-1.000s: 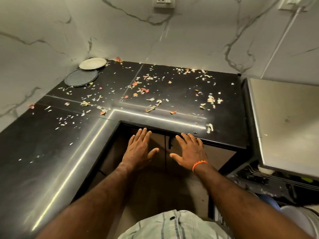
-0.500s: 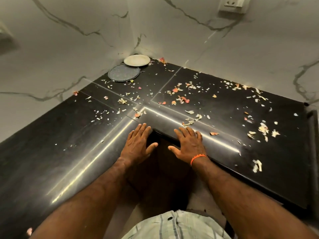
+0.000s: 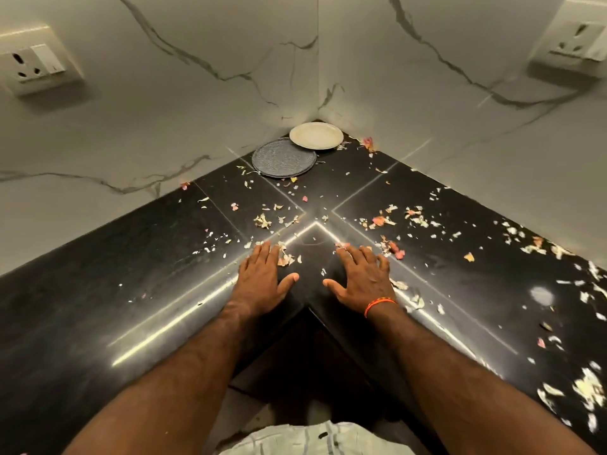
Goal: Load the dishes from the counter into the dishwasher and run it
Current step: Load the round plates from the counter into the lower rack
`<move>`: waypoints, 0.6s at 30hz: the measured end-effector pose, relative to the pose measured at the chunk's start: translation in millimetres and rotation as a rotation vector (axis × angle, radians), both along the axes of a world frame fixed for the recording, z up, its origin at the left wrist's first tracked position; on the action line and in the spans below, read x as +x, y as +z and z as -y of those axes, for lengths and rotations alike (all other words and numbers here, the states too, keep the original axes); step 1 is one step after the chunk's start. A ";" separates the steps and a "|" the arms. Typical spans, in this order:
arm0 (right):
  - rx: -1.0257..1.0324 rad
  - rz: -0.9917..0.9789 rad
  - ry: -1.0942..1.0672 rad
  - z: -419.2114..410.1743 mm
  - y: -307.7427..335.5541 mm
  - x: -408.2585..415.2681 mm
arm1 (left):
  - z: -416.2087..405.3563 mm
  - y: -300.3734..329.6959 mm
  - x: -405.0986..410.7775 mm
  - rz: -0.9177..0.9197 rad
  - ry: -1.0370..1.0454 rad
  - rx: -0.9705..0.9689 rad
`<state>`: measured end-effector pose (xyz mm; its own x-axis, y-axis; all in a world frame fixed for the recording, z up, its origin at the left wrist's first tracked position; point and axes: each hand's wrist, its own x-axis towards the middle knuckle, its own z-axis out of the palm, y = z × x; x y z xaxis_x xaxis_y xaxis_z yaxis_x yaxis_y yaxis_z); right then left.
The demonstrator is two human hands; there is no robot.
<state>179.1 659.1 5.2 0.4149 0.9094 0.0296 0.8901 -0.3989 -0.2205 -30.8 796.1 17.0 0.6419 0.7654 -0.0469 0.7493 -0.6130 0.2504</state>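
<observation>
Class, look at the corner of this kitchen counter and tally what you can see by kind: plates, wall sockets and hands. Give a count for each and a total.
Plates: 2, a white plate and a grey plate
Sockets: 2, left socket and right socket
Hands: 2, left hand and right hand
Total: 6

Open black counter [image 3: 131, 290] ahead, only food scraps [image 3: 387, 221] between, walls [image 3: 197, 110] close behind corner plates [image 3: 295, 149]

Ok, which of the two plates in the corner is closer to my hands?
The dark grey plate. It lies nearer the counter's inner edge, while the white plate sits behind it, tucked right into the wall corner and overlapping its far rim.
</observation>
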 end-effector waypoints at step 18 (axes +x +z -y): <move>-0.050 -0.079 0.031 -221.3 33.6 114.7 | -223.1 32.1 100.1 -0.029 0.057 -0.101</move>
<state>293.8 880.4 38.8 0.3857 0.9214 -0.0484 0.8827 -0.3837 -0.2712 69.3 1019.2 49.2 0.5949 0.7909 -0.1434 0.7898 -0.5422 0.2867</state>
